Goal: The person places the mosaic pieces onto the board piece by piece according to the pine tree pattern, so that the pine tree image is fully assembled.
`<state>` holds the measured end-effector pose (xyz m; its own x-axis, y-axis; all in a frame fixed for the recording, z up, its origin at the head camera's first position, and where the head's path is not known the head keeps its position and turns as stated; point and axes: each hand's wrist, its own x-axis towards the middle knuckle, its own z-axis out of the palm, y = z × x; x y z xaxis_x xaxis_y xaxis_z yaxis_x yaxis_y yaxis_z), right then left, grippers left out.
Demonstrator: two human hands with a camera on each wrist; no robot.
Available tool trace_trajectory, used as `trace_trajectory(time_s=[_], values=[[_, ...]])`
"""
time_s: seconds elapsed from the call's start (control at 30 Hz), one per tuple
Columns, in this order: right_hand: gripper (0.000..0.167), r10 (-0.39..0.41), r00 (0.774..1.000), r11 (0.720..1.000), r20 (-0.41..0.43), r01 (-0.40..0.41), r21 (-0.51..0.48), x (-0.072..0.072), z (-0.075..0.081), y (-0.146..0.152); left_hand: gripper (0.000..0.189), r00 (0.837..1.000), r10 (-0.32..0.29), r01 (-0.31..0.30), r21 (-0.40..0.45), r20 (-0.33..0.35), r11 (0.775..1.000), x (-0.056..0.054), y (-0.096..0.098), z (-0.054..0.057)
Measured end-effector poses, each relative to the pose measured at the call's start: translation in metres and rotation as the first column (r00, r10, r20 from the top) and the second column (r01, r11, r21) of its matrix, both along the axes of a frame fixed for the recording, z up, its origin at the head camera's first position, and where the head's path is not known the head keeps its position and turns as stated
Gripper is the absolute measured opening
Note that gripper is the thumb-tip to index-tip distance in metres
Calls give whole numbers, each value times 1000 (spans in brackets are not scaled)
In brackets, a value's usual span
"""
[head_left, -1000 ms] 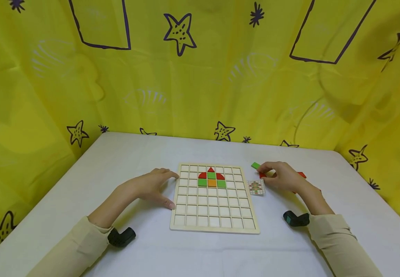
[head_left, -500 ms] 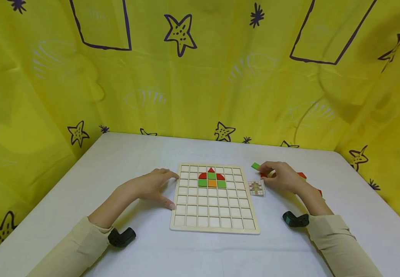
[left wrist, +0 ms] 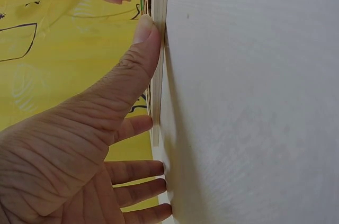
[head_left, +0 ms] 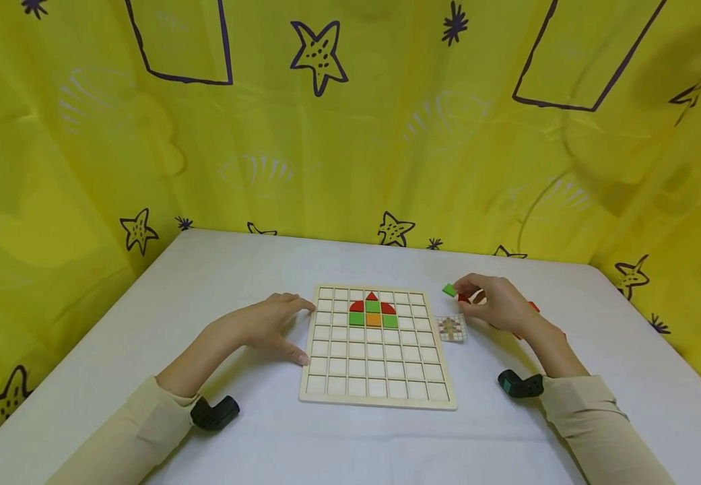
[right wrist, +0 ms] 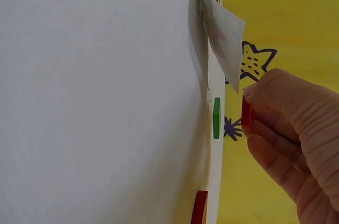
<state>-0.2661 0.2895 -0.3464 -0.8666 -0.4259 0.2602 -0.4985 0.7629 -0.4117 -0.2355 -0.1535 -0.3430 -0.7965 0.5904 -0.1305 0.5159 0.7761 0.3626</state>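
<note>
On the grid board (head_left: 377,369): a red triangle (head_left: 372,296) in the far row; in the second row, a green square (head_left: 373,306) between two rounded red pieces (head_left: 357,307); in the third, an orange square (head_left: 373,320) flanked by two more green squares (head_left: 389,321).
Under the board: a white table (head_left: 380,458), the board lying flat on it.
Left hand (head_left: 268,328): at the board's left edge, thumb and index fingertip touching its side, fingers spread and fairly straight, nothing gripped.
Right hand (head_left: 495,304): beyond the board's right edge, thumb and fingertips closed in a pinch.
Red piece in the pinch (right wrist: 247,110): right of the board, held by its sides; its full outline is hidden by the fingers.
Green piece (head_left: 450,290): on the table, right of the board's far corner, close by the right fingertips.
Pattern card (head_left: 451,329): just beside the board's right edge, printed with a small gridded figure, one end lifted in the right wrist view.
Other red pieces (head_left: 534,306): farther right of the board, partly covered by the right hand and wrist; number unclear.
Yellow curtain (head_left: 350,148): behind the board, printed with dark stars.
</note>
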Motion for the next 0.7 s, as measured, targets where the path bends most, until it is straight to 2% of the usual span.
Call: trace_trajectory(time_s=[0.27, 0.53, 0.7], values=[[22, 56, 994, 998, -97, -55, 12, 3, 10, -13, 88, 1000, 0, 0, 3, -3, 1000, 1, 0, 2], [24, 151, 971, 989, -187, -150, 19, 11, 20, -31, 88, 1000, 4, -4, 4, 9, 1000, 0, 1, 2], [24, 195, 957, 980, -216, -196, 20, 15, 25, -43, 88, 1000, 7, -7, 3, 8, 1000, 1, 0, 3]])
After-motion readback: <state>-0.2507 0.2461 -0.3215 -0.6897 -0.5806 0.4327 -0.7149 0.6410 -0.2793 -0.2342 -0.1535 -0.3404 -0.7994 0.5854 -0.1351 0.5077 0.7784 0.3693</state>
